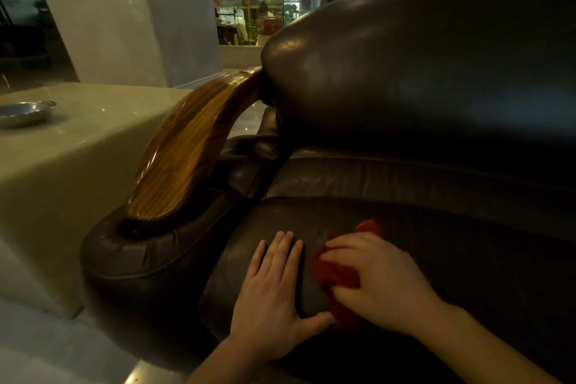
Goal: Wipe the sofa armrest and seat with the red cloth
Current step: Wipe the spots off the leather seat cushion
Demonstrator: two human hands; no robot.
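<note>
A dark brown leather sofa fills the right of the view. Its seat cushion (452, 246) lies in front of me. The armrest (140, 256) at the left is padded leather topped by a glossy wooden slab (190, 146). My right hand (380, 284) presses a bunched red cloth (333, 271) onto the front of the seat, fingers curled over it. My left hand (274, 290) lies flat on the seat just left of the cloth, fingers spread, thumb touching the cloth's lower edge.
A pale stone side table (78, 150) stands left of the armrest with a metal bowl (25, 112) on it. The sofa backrest (420, 72) rises behind the seat. A pillar and glass-fronted shelves are far behind. Shiny floor lies below left.
</note>
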